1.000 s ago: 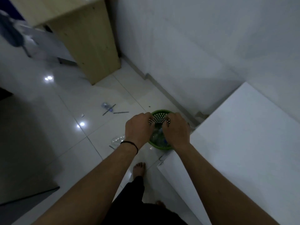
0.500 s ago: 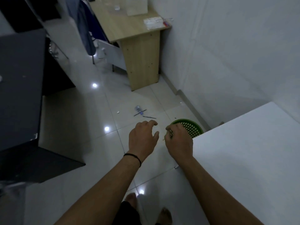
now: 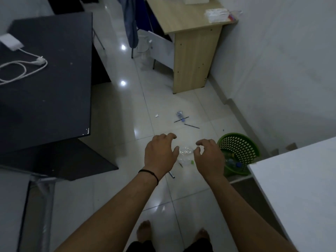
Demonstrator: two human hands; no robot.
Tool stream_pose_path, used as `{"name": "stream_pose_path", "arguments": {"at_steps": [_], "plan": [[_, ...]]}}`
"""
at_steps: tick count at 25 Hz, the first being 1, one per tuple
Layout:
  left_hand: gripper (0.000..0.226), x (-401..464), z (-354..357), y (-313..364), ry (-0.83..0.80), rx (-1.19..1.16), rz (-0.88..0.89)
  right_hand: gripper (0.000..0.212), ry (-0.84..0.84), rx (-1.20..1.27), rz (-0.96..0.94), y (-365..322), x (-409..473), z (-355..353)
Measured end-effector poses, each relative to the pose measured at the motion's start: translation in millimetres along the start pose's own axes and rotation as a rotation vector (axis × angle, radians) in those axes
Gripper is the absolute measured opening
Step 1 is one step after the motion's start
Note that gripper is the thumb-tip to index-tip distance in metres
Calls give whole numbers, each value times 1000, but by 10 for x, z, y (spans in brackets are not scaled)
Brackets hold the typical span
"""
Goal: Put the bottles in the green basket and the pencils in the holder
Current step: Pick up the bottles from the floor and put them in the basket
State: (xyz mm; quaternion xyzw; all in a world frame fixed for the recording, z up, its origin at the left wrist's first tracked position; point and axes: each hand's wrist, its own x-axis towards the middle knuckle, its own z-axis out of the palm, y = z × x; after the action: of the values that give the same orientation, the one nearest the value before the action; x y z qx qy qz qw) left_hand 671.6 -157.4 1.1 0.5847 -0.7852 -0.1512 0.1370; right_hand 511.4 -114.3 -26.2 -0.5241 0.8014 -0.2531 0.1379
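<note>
Left hand [image 3: 160, 153] hovered over the floor, fingers loosely curled, holding nothing; clear crushed bottle [image 3: 185, 155] lay on the tiles between the hands, ungrasped; further off, a second small bottle [image 3: 179, 115] and two pencils [image 3: 191, 126] lay uncollected; right hand [image 3: 209, 157] likewise loose and empty; green basket [image 3: 238, 142] stood just beside it, bottles already inside. Judged partly done; pencil holder not visible.
</note>
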Motion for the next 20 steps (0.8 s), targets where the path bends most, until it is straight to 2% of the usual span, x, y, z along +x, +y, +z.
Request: {"name": "stream_pose_path", "arguments": {"at_steps": [5, 11, 16, 20], "plan": [[38, 5, 262, -693, -105, -36, -48, 19, -11, -18, 164, -86, -62, 643], [43, 111, 1108, -1179, -185, -50, -65, 20, -120, -72, 219, 294, 53, 1579], [45, 477, 2321, -1550, -221, -65, -126, 20, -176, -105, 206, 988, 449, 2591], [46, 783, 3511, -1806, -270, -47, -120, 20, -211, -135, 187, 1856, 717, 3424]]}}
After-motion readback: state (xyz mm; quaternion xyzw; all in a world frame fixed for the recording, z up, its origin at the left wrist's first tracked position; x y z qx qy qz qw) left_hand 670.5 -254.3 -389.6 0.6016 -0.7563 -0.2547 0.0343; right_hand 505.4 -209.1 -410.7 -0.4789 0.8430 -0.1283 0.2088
